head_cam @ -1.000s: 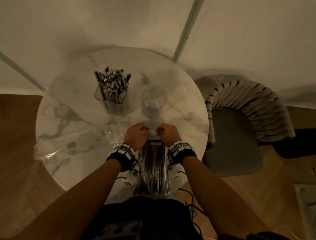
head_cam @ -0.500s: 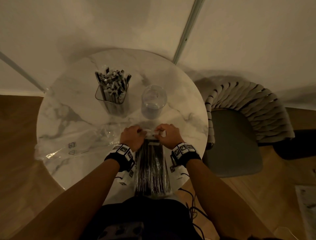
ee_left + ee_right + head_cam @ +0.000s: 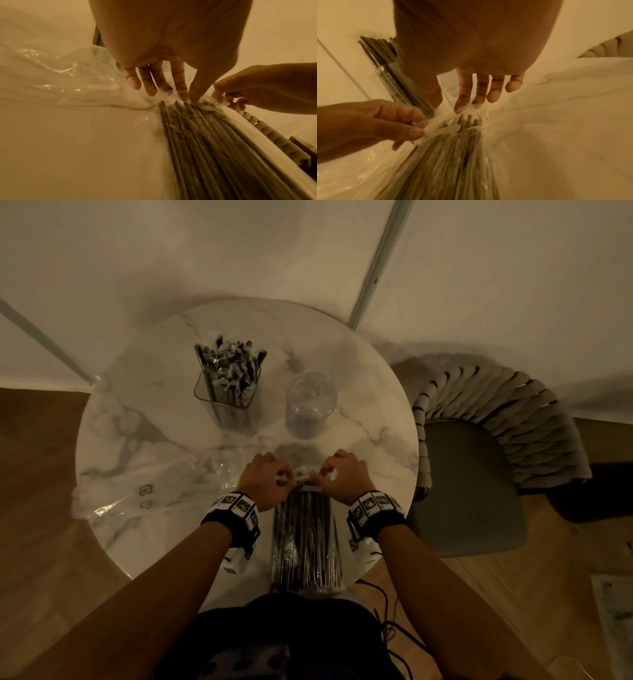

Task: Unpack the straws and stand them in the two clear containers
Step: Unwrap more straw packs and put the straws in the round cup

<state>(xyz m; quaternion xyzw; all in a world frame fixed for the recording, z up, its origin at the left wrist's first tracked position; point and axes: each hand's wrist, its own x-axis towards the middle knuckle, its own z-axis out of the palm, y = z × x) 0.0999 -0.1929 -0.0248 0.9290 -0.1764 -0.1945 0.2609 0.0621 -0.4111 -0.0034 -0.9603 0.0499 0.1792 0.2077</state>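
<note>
your left hand [image 3: 265, 481] and right hand [image 3: 346, 477] both pinch the far end of the straw pack [image 3: 306, 539], each gripping a fold of its clear wrapper, so you can pull the film apart at the seal. the pack lies flat on the bench [image 3: 137, 542] with its near end against your body, which braces it while you tug. in the left wrist view your thumb and forefinger close on the plastic just above the straw tips; in the right wrist view your fingers [image 3: 465, 97] grip the stretched, whitened film.

the square container [image 3: 227, 392] stands beyond your left hand, already packed with upright straws. the round container [image 3: 310, 405] stands beside it, holding none, just past the pack's end. an emptied wrapper [image 3: 137, 494] lies crumpled at your left.

compared with a second ago, your hands have drawn a little further apart and the pack's far end shows more.
</note>
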